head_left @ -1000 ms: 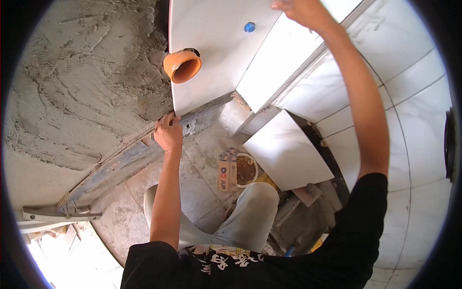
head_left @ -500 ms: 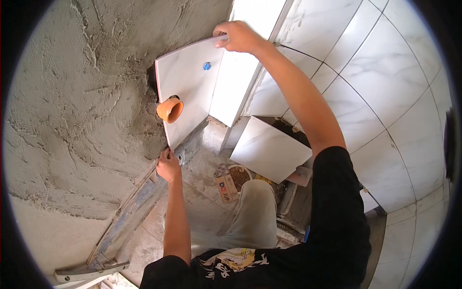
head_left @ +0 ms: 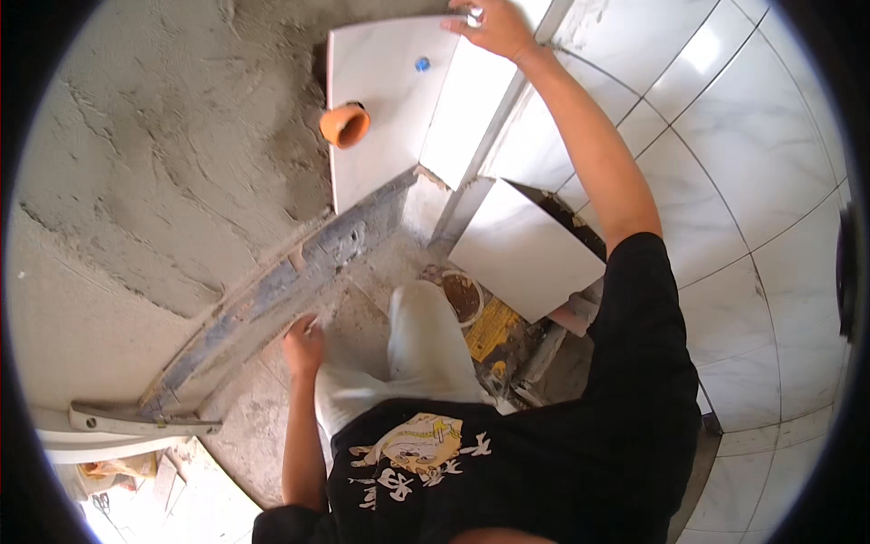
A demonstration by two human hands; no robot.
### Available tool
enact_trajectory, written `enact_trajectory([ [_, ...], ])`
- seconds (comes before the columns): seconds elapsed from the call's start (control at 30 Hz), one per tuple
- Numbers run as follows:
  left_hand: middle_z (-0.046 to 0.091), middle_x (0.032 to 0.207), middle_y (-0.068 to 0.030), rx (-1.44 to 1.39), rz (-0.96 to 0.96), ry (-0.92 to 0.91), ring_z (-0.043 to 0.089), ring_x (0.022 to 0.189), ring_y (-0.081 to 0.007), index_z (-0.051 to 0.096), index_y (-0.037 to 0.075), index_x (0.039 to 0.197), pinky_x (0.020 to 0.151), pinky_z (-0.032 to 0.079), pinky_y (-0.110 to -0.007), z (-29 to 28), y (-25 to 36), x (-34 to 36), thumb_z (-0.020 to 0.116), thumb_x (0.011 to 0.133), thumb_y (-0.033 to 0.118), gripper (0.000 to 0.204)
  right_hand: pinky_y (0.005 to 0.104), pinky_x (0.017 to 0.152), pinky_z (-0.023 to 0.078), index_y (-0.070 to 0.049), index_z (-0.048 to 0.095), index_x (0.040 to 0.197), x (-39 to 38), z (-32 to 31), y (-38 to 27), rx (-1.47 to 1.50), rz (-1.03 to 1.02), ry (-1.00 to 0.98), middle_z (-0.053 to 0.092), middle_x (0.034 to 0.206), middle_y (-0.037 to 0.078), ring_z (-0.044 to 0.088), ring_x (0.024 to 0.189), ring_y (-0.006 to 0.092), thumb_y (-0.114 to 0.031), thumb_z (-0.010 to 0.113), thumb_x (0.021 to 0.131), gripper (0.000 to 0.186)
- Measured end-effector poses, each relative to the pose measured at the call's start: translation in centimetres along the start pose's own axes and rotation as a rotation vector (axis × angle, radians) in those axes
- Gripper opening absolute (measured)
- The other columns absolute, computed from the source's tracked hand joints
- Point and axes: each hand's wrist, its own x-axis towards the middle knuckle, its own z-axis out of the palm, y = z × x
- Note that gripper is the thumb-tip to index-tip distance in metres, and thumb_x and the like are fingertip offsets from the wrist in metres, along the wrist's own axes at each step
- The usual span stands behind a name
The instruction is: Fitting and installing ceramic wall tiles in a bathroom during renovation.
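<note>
A white marbled wall tile (head_left: 385, 109) stands against the rough mortar wall, its lower edge along a grey metal strip (head_left: 362, 234). An orange pipe end (head_left: 345, 125) sticks out through its left part, and a small blue plug (head_left: 422, 64) sits higher up. At the tile's top right corner, my right hand (head_left: 497, 29) is closed with thumb and fingers about the edge; something small and shiny shows between the fingers. My left hand (head_left: 303, 346) is off the tile, over the floor below the strip, its fingers curled together; what they hold, if anything, cannot be made out.
A loose white tile (head_left: 526, 249) leans near the corner, beside a bucket (head_left: 463, 297) and a yellow bag (head_left: 494, 328). White tiles (head_left: 698, 199) cover the right wall. A spirit level (head_left: 149, 423) lies at lower left. Fresh mortar (head_left: 172, 163) coats the left wall.
My left hand has let go of the tile's lower corner and moved down toward me. My right hand stays at the top corner. The view has shifted, so the tile appears higher.
</note>
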Motion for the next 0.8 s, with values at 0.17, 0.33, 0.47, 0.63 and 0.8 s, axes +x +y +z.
enact_trajectory([
  [0.17,0.066,0.110,-0.0224,0.132,-0.221,-0.096,0.064,0.100,-0.0365,0.065,-0.003,0.114,0.090,0.049,-0.041,-4.0,-9.3,-14.5,0.063,0.086,0.015,0.033,0.0336,0.069,0.050,-0.005,0.068,0.093,-8.3,-2.1,-0.2,0.316,0.078,-0.273,0.067,0.082,0.008,0.062,0.073,0.0220,-0.031,0.074,0.083,0.029],
  [0.33,0.065,0.108,-0.0259,0.114,-0.315,-0.028,0.064,0.097,-0.0404,0.063,-0.001,0.117,0.084,0.050,-0.043,-5.2,-8.0,-19.3,0.055,0.093,0.023,0.034,0.0326,0.070,0.050,-0.001,0.066,0.090,-22.5,-4.5,0.8,0.289,0.488,-0.747,0.068,0.080,0.011,0.064,0.073,0.0204,-0.014,0.066,0.086,0.014],
  [0.47,0.065,0.097,-0.0279,0.221,-0.436,-0.368,0.062,0.093,-0.0434,0.063,-0.004,0.108,0.081,0.047,-0.047,-5.7,-3.0,-13.7,0.054,0.091,0.033,0.042,0.0412,0.078,0.050,-0.004,0.068,0.092,-34.2,-6.2,3.2,0.036,0.738,-0.797,0.069,0.097,0.014,0.065,0.090,0.0283,-0.024,0.071,0.080,0.024],
  [0.63,0.064,0.100,-0.0310,0.429,-0.315,-0.350,0.061,0.100,-0.0451,0.067,-0.007,0.099,0.086,0.048,-0.048,-6.2,-3.1,-12.4,0.066,0.084,0.035,0.045,0.0458,0.091,0.047,-0.005,0.060,0.114,-49.0,-3.6,7.8,-0.221,0.908,-0.910,0.062,0.114,0.020,0.058,0.109,0.0371,-0.029,0.076,0.075,0.048],
  [0.8,0.063,0.086,-0.0305,0.483,-0.287,-0.392,0.061,0.088,-0.0471,0.063,-0.006,0.076,0.075,0.047,-0.053,-6.7,-3.5,-11.8,0.066,0.081,0.032,0.039,0.0516,0.083,0.048,-0.006,0.062,0.104,-49.3,-4.1,3.5,-0.247,0.935,-0.758,0.065,0.103,0.020,0.059,0.101,0.0409,-0.026,0.076,0.073,0.040],
])
